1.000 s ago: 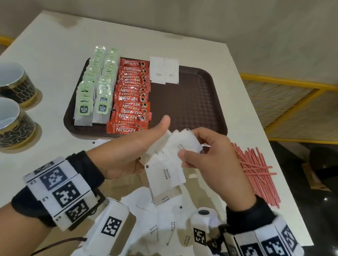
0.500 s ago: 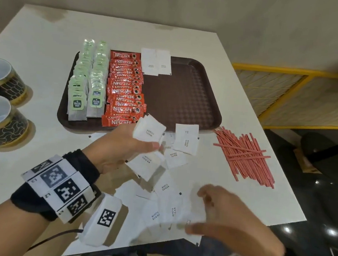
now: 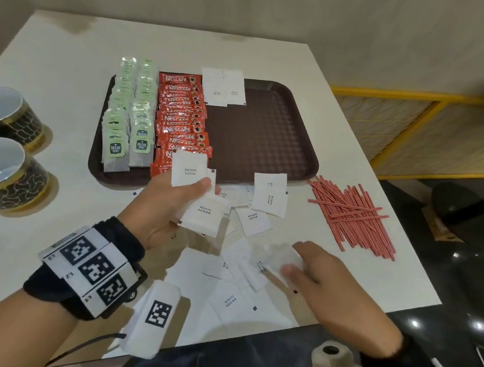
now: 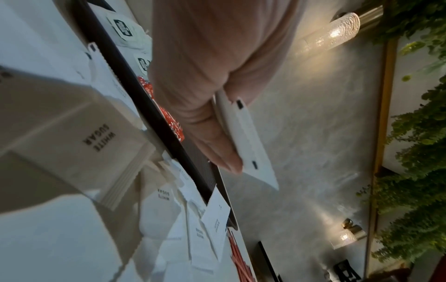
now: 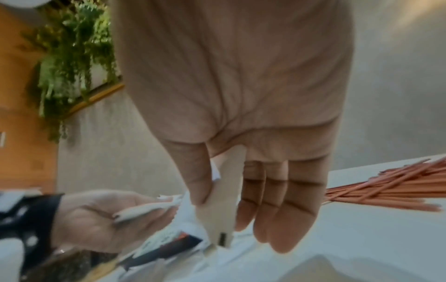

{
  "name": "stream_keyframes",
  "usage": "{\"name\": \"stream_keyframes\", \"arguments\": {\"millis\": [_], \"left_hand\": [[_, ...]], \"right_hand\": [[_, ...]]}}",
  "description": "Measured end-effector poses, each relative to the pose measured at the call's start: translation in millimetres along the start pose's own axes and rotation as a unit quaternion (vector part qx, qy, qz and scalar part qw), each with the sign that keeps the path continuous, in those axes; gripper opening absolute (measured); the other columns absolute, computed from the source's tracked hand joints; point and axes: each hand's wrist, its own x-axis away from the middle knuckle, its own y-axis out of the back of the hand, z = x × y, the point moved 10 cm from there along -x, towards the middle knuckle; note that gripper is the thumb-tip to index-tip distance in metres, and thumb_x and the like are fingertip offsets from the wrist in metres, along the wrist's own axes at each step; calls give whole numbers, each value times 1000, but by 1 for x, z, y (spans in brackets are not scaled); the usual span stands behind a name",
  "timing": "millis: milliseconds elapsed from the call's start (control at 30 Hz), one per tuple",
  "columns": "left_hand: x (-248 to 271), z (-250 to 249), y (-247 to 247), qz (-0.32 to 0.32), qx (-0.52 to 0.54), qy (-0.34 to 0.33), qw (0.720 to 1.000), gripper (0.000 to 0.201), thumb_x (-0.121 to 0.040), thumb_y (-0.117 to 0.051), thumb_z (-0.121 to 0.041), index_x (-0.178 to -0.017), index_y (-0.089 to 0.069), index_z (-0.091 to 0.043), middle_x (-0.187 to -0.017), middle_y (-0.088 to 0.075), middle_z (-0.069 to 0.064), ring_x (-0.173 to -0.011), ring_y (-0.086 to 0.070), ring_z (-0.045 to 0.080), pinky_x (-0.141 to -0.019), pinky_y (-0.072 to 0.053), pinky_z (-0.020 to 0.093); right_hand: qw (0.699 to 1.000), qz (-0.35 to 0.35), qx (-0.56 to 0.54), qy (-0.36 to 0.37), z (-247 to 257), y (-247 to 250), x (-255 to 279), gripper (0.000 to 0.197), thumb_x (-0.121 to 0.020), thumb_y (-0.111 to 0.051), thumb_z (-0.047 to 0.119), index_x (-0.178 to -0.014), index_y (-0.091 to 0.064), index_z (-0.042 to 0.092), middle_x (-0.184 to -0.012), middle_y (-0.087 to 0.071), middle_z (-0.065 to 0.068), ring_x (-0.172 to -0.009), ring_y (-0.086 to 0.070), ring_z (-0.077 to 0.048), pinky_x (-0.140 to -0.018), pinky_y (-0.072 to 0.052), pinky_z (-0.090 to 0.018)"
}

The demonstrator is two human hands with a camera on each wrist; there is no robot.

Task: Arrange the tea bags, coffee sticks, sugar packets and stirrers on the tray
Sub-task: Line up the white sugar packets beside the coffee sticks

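Though head view blurs it, right hand (image 5: pixel 231 114) pinches sugar packet (image 5: pixel 224 200) | left hand (image 3: pixel 169 205) fingers grip held packets (image 3: pixel 190 170)

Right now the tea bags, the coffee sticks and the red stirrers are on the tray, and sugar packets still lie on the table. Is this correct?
Not quite. The stirrers lie on the table, right of the tray, as the head view shows. Tea bags and coffee sticks are on the tray.

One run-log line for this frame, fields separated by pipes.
left hand: holds white sugar packets | right hand: pinches one sugar packet off table pile | tray: tea bags, Nescafe sticks, two sugar packets | stirrers: off tray
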Motion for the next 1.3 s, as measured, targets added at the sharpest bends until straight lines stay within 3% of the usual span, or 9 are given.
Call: {"name": "stream_keyframes", "arguments": {"millis": [100,200,267,433,667,800,1033,1167,1300], "left_hand": [[0,-4,5,-12,15,-7,1000,36,-90,-63,-13,-125,-59,-14,-106,-74,7,-97,-70,26,-82,-56,47],[1,-6,5,-5,33,-7,999,37,-90,-63,-14,-126,-58,-14,-103,-75,7,-96,-71,25,-81,-56,45],[3,-7,5,4,35,-12,999,37,-90,-62,-15,-127,-58,-14,-102,-75,5,-92,-72,21,-75,-59,41],[7,-8,12,3,53,-24,998,34,-90,-62,-14,-124,-60,-16,-95,-76,2,-79,-73,15,-60,-60,33],[5,-8,27,-18,83,-30,996,25,-90,-62,-13,-114,-64,-18,-107,-73,5,-82,-73,16,-57,-59,31],[4,-9,29,-10,69,-43,997,16,-89,-64,-15,-103,-66,-22,-101,-75,1,-82,-73,16,-58,-59,32],[5,-13,30,-4,74,-52,996,14,-91,-61,-19,-104,-67,-23,-101,-75,1,-92,-72,20,-74,-59,44],[7,-13,36,-10,89,-44,995,18,-92,-60,-22,-109,-65,-23,-109,-73,5,-101,-69,30,-85,-51,62],[10,-12,29,-2,102,-35,994,19,-92,-59,-25,-111,-65,-26,-111,-72,4,-105,-67,30,-85,-49,66]], "right_hand": [[995,83,15,44,20,-27,-2,19,-101,-46,29,-113,-53,16,-115,-47,7,-109,-42,-10,-87,-30,-12],[989,89,120,11,19,-52,-15,31,-100,-46,32,-127,-48,18,-148,-26,-1,-138,-17,-21,-108,-26,-33],[986,66,151,-19,21,-57,-23,33,-97,-51,29,-130,-47,22,-154,-16,-2,-139,-16,-27,-106,-28,-37],[997,10,77,-2,36,-62,-32,40,-90,-63,14,-123,-44,23,-134,-34,-3,-119,-41,-24,-89,-35,-24],[998,39,1,-52,28,-63,-46,64,-81,-74,18,-134,-39,16,-120,-51,-4,-112,-48,-23,-84,-42,-28],[997,56,38,-25,39,-63,-47,32,-84,-71,20,-99,-43,17,-99,-44,2,-85,-45,-13,-58,-29,-16],[998,28,-55,19,50,-52,-43,41,-89,-62,7,-70,-35,31,-65,-41,10,-54,-41,0,-53,-33,-12],[987,-67,-143,28,44,-13,-44,6,-89,-58,5,-88,-55,10,-79,-60,-1,-65,-50,-3,-60,-40,-12],[937,-89,-332,63,60,20,-46,25,-94,-53,2,-110,-62,18,-102,-72,-1,-91,-68,-19,-76,-56,-37]]}}
